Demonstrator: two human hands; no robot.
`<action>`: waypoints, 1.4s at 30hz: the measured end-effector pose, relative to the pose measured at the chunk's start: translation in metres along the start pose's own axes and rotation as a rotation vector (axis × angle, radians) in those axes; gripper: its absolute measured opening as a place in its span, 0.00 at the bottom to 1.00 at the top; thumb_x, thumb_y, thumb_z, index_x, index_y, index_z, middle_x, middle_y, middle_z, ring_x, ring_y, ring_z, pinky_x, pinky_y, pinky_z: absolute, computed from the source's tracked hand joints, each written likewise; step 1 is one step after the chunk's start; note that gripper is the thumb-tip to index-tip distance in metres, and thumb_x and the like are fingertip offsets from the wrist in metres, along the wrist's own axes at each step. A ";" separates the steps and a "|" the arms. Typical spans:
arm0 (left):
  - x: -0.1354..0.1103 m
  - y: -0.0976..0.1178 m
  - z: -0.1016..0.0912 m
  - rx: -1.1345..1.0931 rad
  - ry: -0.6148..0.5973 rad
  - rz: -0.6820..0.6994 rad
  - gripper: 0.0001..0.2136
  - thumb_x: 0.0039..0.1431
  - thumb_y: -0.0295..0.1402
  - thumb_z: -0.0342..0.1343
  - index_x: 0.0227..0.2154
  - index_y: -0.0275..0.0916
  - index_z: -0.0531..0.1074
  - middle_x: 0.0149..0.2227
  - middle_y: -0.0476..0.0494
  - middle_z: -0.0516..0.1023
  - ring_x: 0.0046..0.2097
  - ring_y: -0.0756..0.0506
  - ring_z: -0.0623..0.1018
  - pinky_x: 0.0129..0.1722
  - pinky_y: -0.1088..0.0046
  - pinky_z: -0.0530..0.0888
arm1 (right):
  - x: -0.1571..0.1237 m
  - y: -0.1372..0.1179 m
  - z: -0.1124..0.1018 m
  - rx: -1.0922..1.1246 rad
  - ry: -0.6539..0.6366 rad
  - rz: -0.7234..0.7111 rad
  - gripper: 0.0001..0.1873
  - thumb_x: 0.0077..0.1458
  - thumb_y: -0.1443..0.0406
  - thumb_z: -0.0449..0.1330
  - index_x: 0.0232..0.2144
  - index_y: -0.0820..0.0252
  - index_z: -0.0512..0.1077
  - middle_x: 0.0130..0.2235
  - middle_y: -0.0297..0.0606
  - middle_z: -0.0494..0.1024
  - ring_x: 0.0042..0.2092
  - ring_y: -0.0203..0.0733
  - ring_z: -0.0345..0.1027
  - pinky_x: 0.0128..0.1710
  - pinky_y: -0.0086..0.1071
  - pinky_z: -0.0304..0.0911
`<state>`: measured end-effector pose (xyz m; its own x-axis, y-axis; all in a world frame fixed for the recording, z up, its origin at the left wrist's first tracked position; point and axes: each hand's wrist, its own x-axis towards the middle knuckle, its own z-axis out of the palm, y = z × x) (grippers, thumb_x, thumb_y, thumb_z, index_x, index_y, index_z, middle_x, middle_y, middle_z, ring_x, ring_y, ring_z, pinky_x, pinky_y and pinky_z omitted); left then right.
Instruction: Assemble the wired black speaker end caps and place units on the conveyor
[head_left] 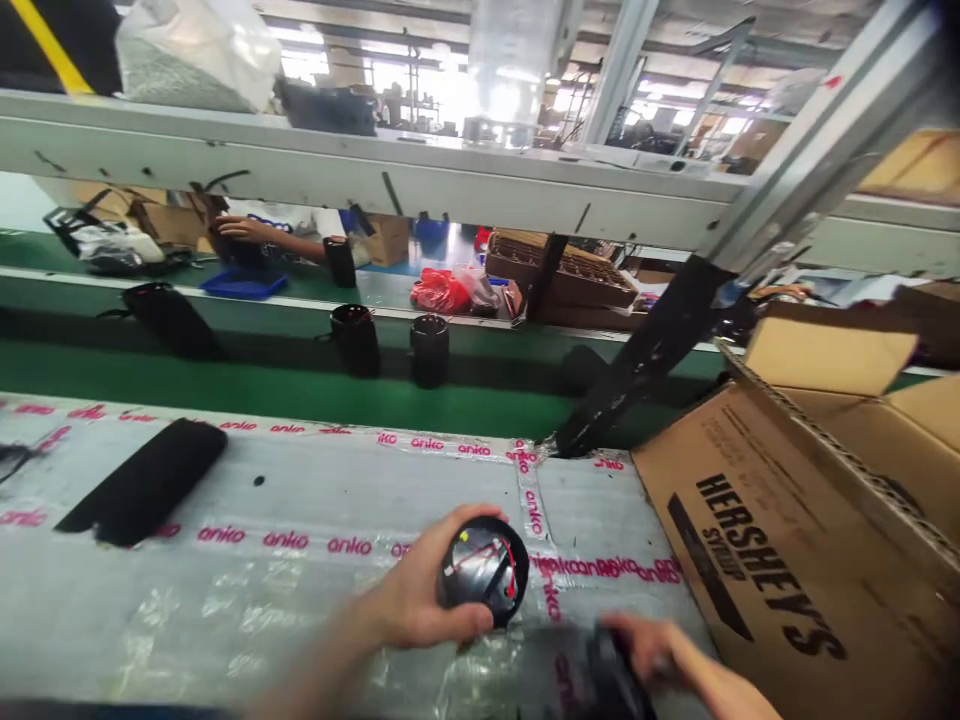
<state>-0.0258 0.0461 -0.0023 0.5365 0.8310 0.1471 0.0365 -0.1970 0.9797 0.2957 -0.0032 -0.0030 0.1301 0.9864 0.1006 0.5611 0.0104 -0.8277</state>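
Observation:
My left hand [427, 590] is wrapped round a black round housing [486, 575]. Its open end faces me, showing red wires and a small yellow spot inside. Lower right, my right hand [652, 650] is closed on a black object [611, 665], too smeared by motion to name. The two held things are close together above the worktop [315, 620], which is covered in grey sheeting and clear tape printed "anko" in pink. A long black fabric-like piece [150, 480] lies on the worktop to the left.
Beyond the worktop, a green conveyor belt [277, 390] carries black cylinders [430, 350]. At right stands an open Hershey's syrup carton [750, 540], beside a black-wrapped slanted post [637, 360]. A shelf [337, 165] crosses above. Another person's hand [247, 230] is across the belt.

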 end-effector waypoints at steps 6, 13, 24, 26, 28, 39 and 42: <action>-0.001 0.025 0.002 0.331 0.146 0.020 0.49 0.46 0.45 0.79 0.68 0.42 0.61 0.65 0.30 0.68 0.67 0.28 0.72 0.68 0.49 0.72 | 0.007 0.043 0.015 -0.405 -0.275 -0.087 0.35 0.57 0.52 0.67 0.65 0.55 0.70 0.78 0.54 0.54 0.70 0.68 0.68 0.65 0.56 0.72; 0.000 0.015 -0.003 0.276 0.063 0.054 0.45 0.48 0.23 0.67 0.69 0.45 0.58 0.67 0.35 0.69 0.67 0.33 0.74 0.69 0.53 0.72 | 0.016 0.046 0.033 -0.605 -0.464 -0.229 0.55 0.50 0.75 0.60 0.77 0.45 0.53 0.80 0.42 0.51 0.76 0.59 0.56 0.73 0.54 0.61; -0.013 0.048 -0.022 0.497 0.346 0.280 0.09 0.64 0.19 0.54 0.38 0.42 0.71 0.37 0.47 0.74 0.41 0.45 0.76 0.41 0.66 0.73 | 0.019 0.058 -0.008 -0.626 -0.437 -0.173 0.49 0.57 0.68 0.60 0.78 0.47 0.50 0.78 0.47 0.55 0.75 0.63 0.58 0.72 0.57 0.62; -0.016 0.051 -0.011 0.646 0.379 0.296 0.08 0.61 0.20 0.58 0.36 0.41 0.72 0.35 0.48 0.72 0.38 0.44 0.72 0.40 0.65 0.68 | 0.021 0.047 -0.005 -0.646 -0.354 -0.026 0.42 0.65 0.52 0.59 0.76 0.50 0.55 0.73 0.52 0.63 0.65 0.66 0.73 0.64 0.59 0.70; -0.014 0.053 0.000 0.794 0.353 0.275 0.07 0.57 0.26 0.66 0.38 0.40 0.76 0.38 0.45 0.73 0.40 0.42 0.72 0.42 0.61 0.67 | 0.022 0.033 0.012 -0.685 -0.315 0.090 0.43 0.66 0.41 0.54 0.75 0.51 0.59 0.66 0.55 0.70 0.56 0.68 0.80 0.54 0.60 0.76; 0.010 0.050 0.021 0.880 0.456 0.242 0.04 0.69 0.31 0.65 0.37 0.41 0.77 0.40 0.46 0.80 0.45 0.40 0.78 0.54 0.57 0.61 | 0.023 0.027 0.030 0.371 -0.474 0.061 0.42 0.56 0.46 0.71 0.68 0.51 0.69 0.67 0.50 0.74 0.70 0.64 0.66 0.70 0.55 0.63; 0.013 0.051 0.030 0.831 0.509 0.248 0.02 0.71 0.31 0.64 0.39 0.42 0.77 0.40 0.48 0.83 0.48 0.39 0.79 0.57 0.56 0.59 | 0.013 0.026 0.029 0.810 -0.371 0.135 0.48 0.50 0.44 0.75 0.69 0.47 0.68 0.70 0.48 0.72 0.70 0.65 0.67 0.69 0.53 0.64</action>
<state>0.0083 0.0315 0.0456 0.1914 0.8026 0.5650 0.6539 -0.5336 0.5363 0.2883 0.0147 -0.0389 -0.1975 0.9758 -0.0939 -0.2057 -0.1349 -0.9693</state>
